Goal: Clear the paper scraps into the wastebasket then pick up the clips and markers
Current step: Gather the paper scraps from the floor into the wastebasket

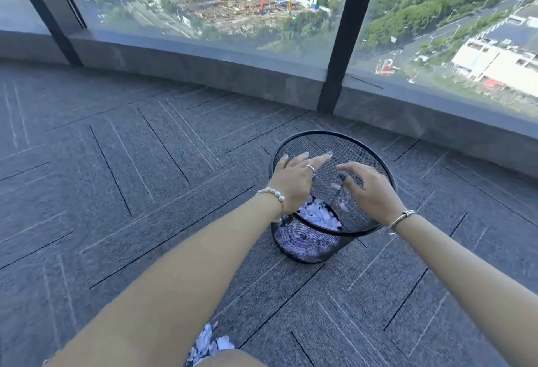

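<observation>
Fingers of your left hand and right hand are spreading apart, empty, over the mesh wastebasket, letting paper scraps fall inside.

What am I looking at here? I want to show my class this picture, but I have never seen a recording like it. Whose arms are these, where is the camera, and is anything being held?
There is no machine here. A person wears a wide-angle camera on the head, so you look forward and down along their own two bare arms.

Both hands hover over a black mesh wastebasket standing on grey carpet tiles beside a tall window. The left hand and the right hand have spread, relaxed fingers and hold nothing.

A few small scraps are blurred in mid-air below the hands, so they seem to be falling. White paper scraps already lie in the basket. More scraps lie on the floor near the person.

No clips or markers are in view.
</observation>
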{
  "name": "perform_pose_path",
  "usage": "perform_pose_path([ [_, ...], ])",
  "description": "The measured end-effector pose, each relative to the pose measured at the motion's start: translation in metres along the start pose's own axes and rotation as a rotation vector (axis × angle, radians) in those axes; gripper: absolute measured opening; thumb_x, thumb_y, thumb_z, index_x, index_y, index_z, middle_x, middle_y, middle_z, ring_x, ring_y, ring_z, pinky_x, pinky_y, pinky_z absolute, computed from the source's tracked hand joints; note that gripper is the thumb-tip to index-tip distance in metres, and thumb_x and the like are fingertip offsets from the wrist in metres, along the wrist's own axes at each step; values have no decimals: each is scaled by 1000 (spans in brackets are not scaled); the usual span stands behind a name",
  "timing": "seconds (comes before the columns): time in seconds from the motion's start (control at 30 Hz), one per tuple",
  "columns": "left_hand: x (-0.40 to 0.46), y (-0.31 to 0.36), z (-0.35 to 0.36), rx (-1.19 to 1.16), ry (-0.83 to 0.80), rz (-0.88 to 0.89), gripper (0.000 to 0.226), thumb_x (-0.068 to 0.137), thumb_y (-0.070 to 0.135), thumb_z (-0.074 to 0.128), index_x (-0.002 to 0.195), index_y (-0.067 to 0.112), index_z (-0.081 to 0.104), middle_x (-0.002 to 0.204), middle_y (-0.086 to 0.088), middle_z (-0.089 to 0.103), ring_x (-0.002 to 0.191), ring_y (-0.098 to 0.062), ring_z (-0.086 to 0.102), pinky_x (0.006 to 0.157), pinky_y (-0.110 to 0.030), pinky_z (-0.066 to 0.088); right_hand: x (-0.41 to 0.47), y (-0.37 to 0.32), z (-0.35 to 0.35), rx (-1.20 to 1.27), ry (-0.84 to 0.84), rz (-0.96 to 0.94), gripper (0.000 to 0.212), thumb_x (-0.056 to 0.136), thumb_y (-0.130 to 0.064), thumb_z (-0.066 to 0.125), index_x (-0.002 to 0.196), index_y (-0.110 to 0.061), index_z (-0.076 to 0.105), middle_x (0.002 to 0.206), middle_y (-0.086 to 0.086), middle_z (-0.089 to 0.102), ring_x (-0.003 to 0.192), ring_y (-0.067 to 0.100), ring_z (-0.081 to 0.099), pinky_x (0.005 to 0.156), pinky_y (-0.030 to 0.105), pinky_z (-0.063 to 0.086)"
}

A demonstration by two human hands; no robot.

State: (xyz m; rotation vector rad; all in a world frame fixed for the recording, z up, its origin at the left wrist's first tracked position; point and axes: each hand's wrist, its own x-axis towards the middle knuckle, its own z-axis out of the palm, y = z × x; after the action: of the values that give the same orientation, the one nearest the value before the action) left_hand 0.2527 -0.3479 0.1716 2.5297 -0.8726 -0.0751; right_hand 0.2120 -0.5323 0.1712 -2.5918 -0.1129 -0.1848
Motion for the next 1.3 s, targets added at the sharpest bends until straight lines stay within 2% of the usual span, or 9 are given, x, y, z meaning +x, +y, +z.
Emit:
perform_pose_path([
  [0.07,-1,6,-2,-11,30,9,74,83,-11,32,141,31,16,132,-9,50,124,-21,39,111,-41,14,-2,-4,0,6,35,-2,24,91,-17,46,113,-15,57,111,4,62,106,20,53,86,27,37],
  [0.13,0,10,-2,0,61,25,75,80,-15,35,141,27,22,112,-14,62,95,-24,55,110,-40,21,-3,-2,2,-41,45,-8,20,88,-17,51,105,-14,61,111,5,63,111,20,51,91,25,32],
  [0.17,1,11,0,11,73,39,72,81,-14,35,141,25,23,109,-13,64,93,-24,56,109,-40,21,-3,0,4,-65,45,-1,18,87,-18,54,102,-13,64,114,5,62,116,21,46,95,25,27],
  [0.33,4,3,17,-34,33,68,48,94,20,40,139,27,26,146,-3,31,132,-12,28,112,-41,12,-15,7,7,-62,61,41,24,86,-21,55,106,-11,63,120,4,60,122,19,40,101,26,21],
  [0.57,-7,-5,-4,-10,148,117,43,94,27,39,136,23,34,144,-5,33,133,-16,26,111,-37,13,-21,-16,0,70,64,6,33,90,-24,50,120,-12,52,122,5,58,116,15,48,98,28,33],
  [0.83,-80,-59,-68,31,347,12,37,94,28,41,129,16,44,138,-7,43,127,-20,37,105,-37,25,-8,-130,30,336,139,-214,29,89,-18,52,118,-16,53,119,-8,55,113,5,49,97,25,38],
  [0.93,-127,-96,-77,55,321,-55,41,94,39,34,128,18,43,136,-6,44,125,-19,38,103,-34,26,-11,-169,64,452,59,-248,29,88,-19,54,117,-18,53,120,-5,57,113,5,50,98,22,38],
  [1.1,-216,-163,-51,63,258,-214,37,94,34,36,127,19,43,134,-5,46,123,-21,39,103,-35,27,-36,-197,159,483,-171,-289,33,88,-21,54,120,-21,51,118,-11,53,112,1,47,96,19,35],
  [1.3,-321,-223,42,130,75,-379,57,88,50,22,131,18,40,140,-6,39,130,-25,30,107,-38,17,-86,-179,296,298,-496,-316,50,85,-36,56,130,-24,38,137,-5,42,126,4,31,106,32,28],
])
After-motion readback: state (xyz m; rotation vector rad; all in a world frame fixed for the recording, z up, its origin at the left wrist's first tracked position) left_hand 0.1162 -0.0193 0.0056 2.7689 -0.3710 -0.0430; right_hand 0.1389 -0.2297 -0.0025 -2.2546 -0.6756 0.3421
